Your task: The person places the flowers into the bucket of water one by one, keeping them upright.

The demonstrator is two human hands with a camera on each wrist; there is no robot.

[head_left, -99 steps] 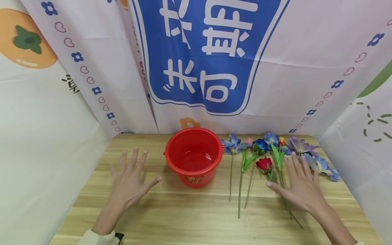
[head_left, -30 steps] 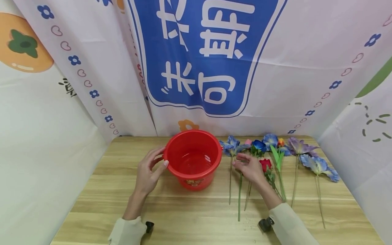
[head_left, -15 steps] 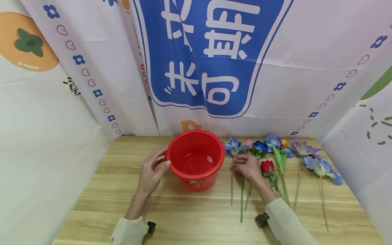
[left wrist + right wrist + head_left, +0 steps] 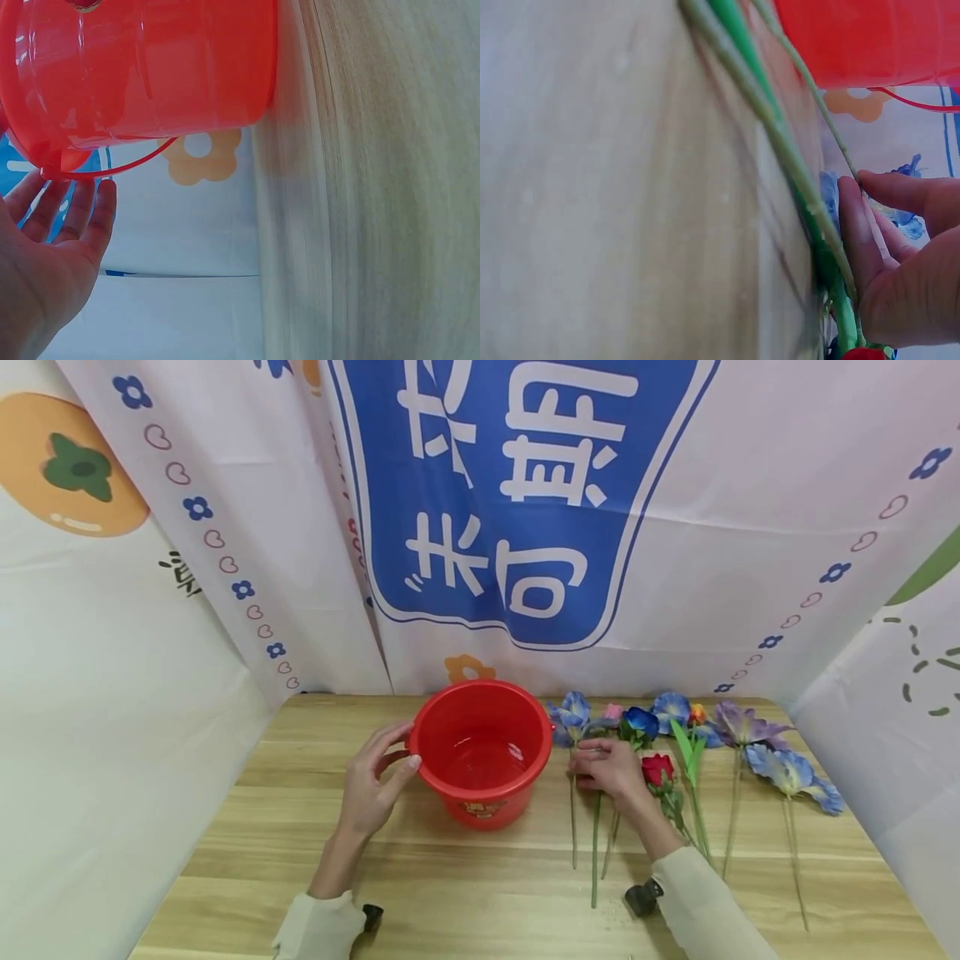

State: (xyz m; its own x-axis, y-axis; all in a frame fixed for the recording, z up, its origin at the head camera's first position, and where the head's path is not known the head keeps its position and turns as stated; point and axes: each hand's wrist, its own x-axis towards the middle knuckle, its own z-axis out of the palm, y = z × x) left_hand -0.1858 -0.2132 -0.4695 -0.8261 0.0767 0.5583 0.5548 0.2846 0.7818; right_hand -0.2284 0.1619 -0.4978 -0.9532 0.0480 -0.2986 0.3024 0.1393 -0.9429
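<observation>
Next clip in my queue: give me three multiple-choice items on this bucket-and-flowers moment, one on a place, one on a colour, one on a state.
1. Where do the flowers lie relative to the bucket?
A. inside it
B. on the table to its right
C. on the table to its left

2. What colour is the bucket?
A. red
B. blue
C. green

3. What is the right hand doing?
A. lying flat on bare table
B. pinching a thin flower stem
C. gripping the bucket rim

Answers: 1 B, the head view shows the flowers in a row to the right of the bucket; 2 A, its wall is red in every view; 3 B, the right wrist view shows thumb and fingers closing on a stem, while the left hand is at the bucket.
</observation>
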